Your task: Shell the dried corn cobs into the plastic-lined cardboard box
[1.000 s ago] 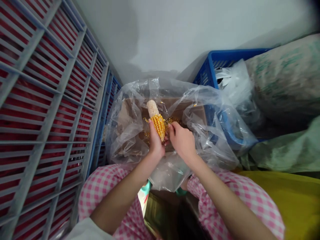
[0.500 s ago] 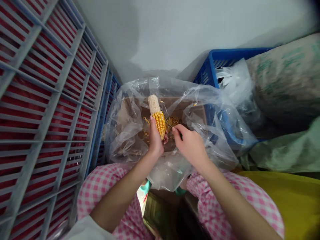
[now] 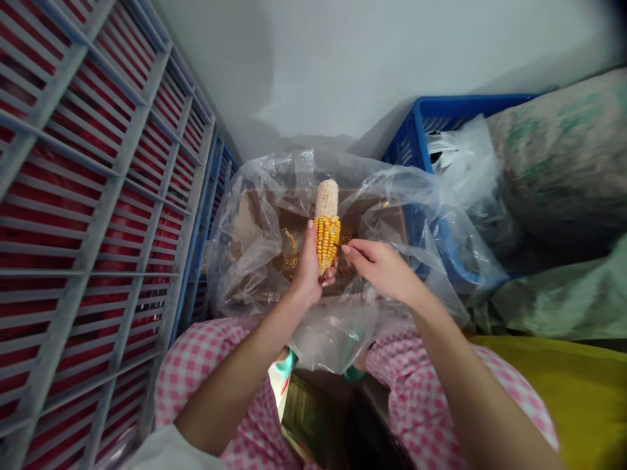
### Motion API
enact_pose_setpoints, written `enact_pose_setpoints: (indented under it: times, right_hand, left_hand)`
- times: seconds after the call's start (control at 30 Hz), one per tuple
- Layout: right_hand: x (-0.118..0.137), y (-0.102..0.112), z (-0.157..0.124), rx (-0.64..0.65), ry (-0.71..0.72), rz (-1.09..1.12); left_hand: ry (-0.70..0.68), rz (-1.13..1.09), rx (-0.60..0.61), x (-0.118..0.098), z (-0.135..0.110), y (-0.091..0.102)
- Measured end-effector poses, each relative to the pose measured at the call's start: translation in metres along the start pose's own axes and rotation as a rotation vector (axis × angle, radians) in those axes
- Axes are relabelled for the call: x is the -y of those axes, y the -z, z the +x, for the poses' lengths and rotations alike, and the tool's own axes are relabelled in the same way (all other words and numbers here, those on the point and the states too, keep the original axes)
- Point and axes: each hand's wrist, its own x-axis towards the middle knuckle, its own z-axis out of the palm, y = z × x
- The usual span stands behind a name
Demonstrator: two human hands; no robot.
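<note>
The left hand [image 3: 307, 269] grasps the corn cob [image 3: 326, 236] around its lower part. Just right of the cob, the right hand [image 3: 381, 266] pinches a thin dark tool [image 3: 339, 245]

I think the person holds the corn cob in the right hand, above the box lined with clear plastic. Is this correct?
Not quite: the head view shows the left hand, not the right hand, holding the corn cob above the box lined with clear plastic.
</note>
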Motion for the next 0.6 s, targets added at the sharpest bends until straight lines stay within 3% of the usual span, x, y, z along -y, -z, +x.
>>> enact_pose_setpoints:
  times: [0.07, 0.17, 0.33, 0.6]
  right_hand:
    - [-0.001, 0.003, 0.000, 0.021, 0.028, 0.033]
    - [0.000, -0.002, -0.001, -0.015, 0.041, 0.054]
    - [0.005, -0.016, 0.001, -0.109, 0.000, -0.008]
    - [0.013, 0.005, -0.002, -0.085, -0.050, 0.014]
  left_hand:
    - [0.084, 0.019, 0.077, -0.007, -0.002, 0.001]
    - [0.097, 0.024, 0.116, -0.012, -0.003, 0.004]
    - [0.037, -0.041, 0.051, -0.006, 0.001, 0.005]
    - [-0.114, -0.021, -0.096, -0.007, 0.000, 0.000]
